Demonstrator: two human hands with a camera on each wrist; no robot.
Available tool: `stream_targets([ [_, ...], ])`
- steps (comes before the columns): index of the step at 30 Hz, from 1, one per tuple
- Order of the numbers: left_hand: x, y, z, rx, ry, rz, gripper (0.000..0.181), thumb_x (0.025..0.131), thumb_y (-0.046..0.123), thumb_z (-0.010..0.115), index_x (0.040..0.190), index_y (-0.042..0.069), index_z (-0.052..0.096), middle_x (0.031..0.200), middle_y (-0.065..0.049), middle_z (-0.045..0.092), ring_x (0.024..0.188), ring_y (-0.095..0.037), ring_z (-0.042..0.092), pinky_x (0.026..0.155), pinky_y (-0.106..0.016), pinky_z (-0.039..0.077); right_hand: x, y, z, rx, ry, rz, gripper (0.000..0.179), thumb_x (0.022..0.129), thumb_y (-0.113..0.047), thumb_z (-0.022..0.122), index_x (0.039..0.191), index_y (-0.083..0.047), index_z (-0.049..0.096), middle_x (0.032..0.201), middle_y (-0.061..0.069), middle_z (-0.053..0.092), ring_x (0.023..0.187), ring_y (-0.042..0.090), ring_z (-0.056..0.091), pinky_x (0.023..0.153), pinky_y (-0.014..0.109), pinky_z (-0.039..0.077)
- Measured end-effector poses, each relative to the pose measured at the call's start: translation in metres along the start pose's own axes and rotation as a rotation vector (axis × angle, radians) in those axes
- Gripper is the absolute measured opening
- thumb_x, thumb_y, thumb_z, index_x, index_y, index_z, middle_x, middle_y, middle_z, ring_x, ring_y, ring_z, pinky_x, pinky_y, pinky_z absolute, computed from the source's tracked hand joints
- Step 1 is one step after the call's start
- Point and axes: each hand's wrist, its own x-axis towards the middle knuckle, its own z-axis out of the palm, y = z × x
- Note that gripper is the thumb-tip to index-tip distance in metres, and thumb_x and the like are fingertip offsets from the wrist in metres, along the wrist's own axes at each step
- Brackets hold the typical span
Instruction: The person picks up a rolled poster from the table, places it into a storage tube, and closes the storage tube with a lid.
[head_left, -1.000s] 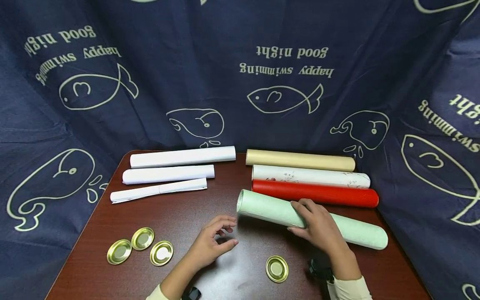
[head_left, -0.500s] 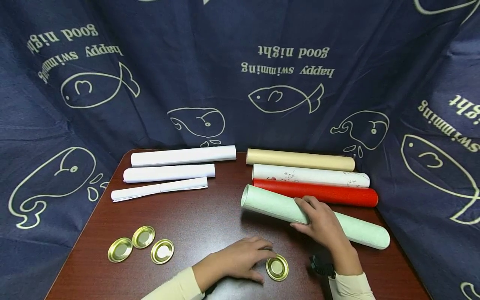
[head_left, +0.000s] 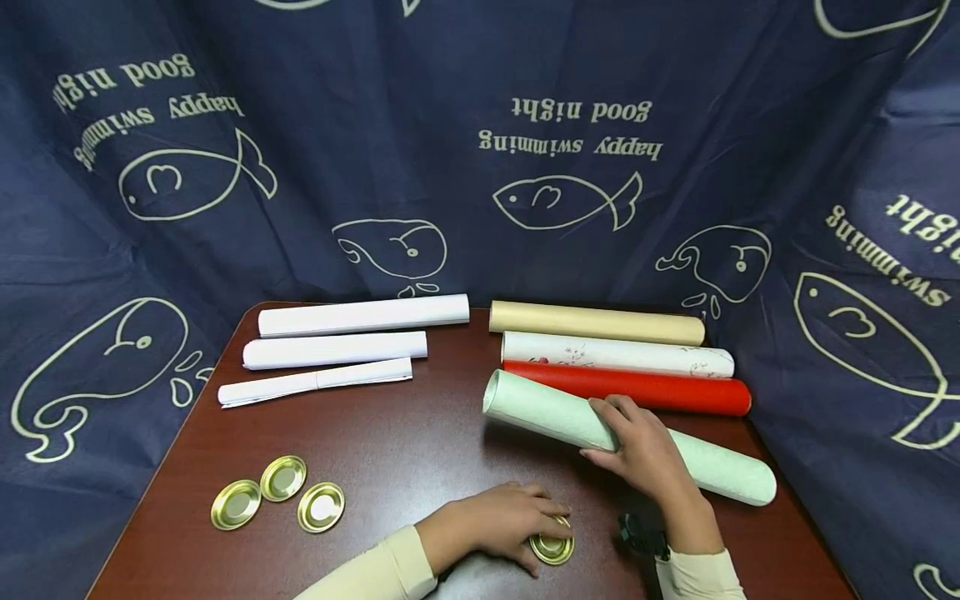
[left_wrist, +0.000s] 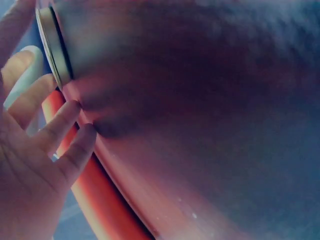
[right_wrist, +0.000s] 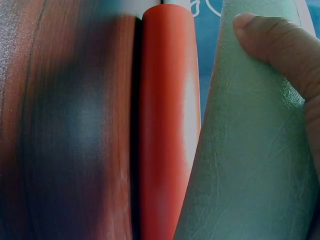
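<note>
My right hand (head_left: pixel 637 446) grips a pale green paper roll (head_left: pixel 723 467) near its middle, and the roll's left end is tilted up off the table. In the right wrist view the thumb (right_wrist: pixel 272 37) lies along the green roll (right_wrist: pixel 245 150). My left hand (head_left: pixel 502 523) is low over the table at a round gold metal lid (head_left: pixel 553 550), its fingertips overlapping the lid's left and far edge. The left wrist view has the lid (left_wrist: pixel 54 47) edge-on beside the spread fingers (left_wrist: pixel 60 125), with fingertips down at the tabletop.
Behind the green roll lie a red roll (head_left: pixel 675 392), a flower-printed white roll (head_left: pixel 622 354) and a beige roll (head_left: pixel 596 322). Three white rolls, the nearest one (head_left: pixel 315 382) thin, lie at the back left. Three more gold lids, one (head_left: pixel 321 507) nearest the middle, sit front left.
My left hand has moved right and toward the front edge, from near the green roll's left end to the gold lid. The right hand keeps hold of the green roll, shifted slightly right.
</note>
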Motion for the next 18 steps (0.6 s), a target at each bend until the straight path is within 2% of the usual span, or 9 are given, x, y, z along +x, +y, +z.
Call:
stream_targets([
  [4, -0.002, 0.001, 0.002, 0.083, 0.031, 0.031, 0.058, 0.077, 0.054, 0.078, 0.131, 0.036, 0.064, 0.133, 0.017, 0.058, 0.112, -0.002, 0.051, 0.087, -0.015, 0.043, 0.001, -0.001, 0.000, 0.009, 0.005, -0.013, 0.078, 0.062, -0.032, 0.092, 0.129, -0.008, 0.060, 0.110, 0.011, 0.058, 0.080, 0.030, 0.061, 0.072, 0.049, 0.053],
  [8, -0.013, 0.000, 0.003, 0.075, 0.067, 0.023, 0.055, 0.078, 0.048, 0.080, 0.128, 0.033, 0.066, 0.124, 0.016, 0.061, 0.108, -0.002, 0.052, 0.090, -0.013, 0.042, 0.000, -0.003, 0.001, 0.012, 0.013, -0.023, 0.077, 0.062, -0.033, 0.091, 0.129, -0.008, 0.060, 0.111, 0.010, 0.058, 0.079, 0.029, 0.061, 0.071, 0.048, 0.052],
  [14, -0.042, -0.011, -0.004, -0.129, 0.134, -0.096, 0.061, 0.079, 0.036, 0.081, 0.135, 0.022, 0.060, 0.117, 0.009, 0.058, 0.103, -0.002, 0.055, 0.091, -0.013, 0.042, 0.000, -0.004, 0.002, 0.012, 0.016, -0.028, 0.077, 0.063, -0.034, 0.091, 0.129, -0.007, 0.061, 0.111, 0.010, 0.058, 0.078, 0.029, 0.061, 0.071, 0.048, 0.052],
  [18, -0.062, -0.019, -0.010, -0.271, 0.189, -0.155, 0.063, 0.081, 0.030, 0.080, 0.139, 0.018, 0.057, 0.121, 0.006, 0.057, 0.103, -0.002, 0.056, 0.091, -0.014, 0.044, 0.000, -0.005, 0.002, 0.013, 0.019, -0.028, 0.076, 0.064, -0.035, 0.091, 0.128, -0.008, 0.061, 0.110, 0.011, 0.059, 0.081, 0.029, 0.061, 0.070, 0.048, 0.052],
])
